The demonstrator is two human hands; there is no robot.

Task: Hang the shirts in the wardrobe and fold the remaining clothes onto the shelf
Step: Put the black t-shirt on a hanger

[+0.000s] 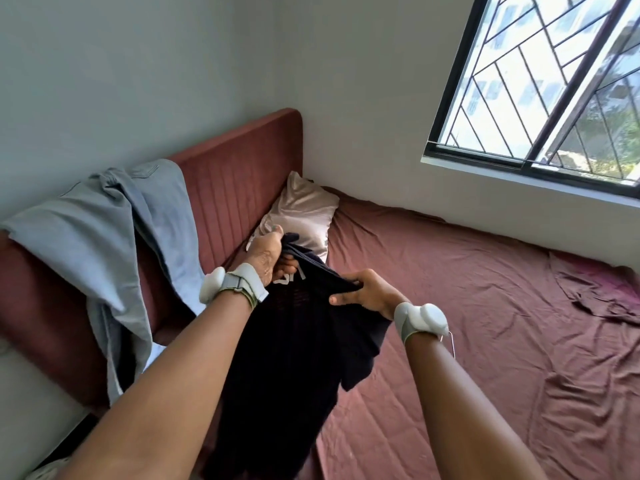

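Observation:
A black shirt (294, 348) hangs in the air above the left side of the bed, held up by both hands at its top edge. My left hand (266, 252) grips the upper left part near a white label. My right hand (367, 292) pinches the upper right edge, thumb on the near side. A thin metal wire, perhaps part of a hanger (448, 342), sticks out by my right wrist; the rest of it is hidden. A grey garment (104, 237) lies draped over the reddish headboard (239, 188) on the left.
The bed (467, 323) has a wrinkled maroon sheet. A pale satin pillow (299, 214) leans in the corner behind the shirt. A barred window (540, 88) is in the right wall. Both wrists carry white bands.

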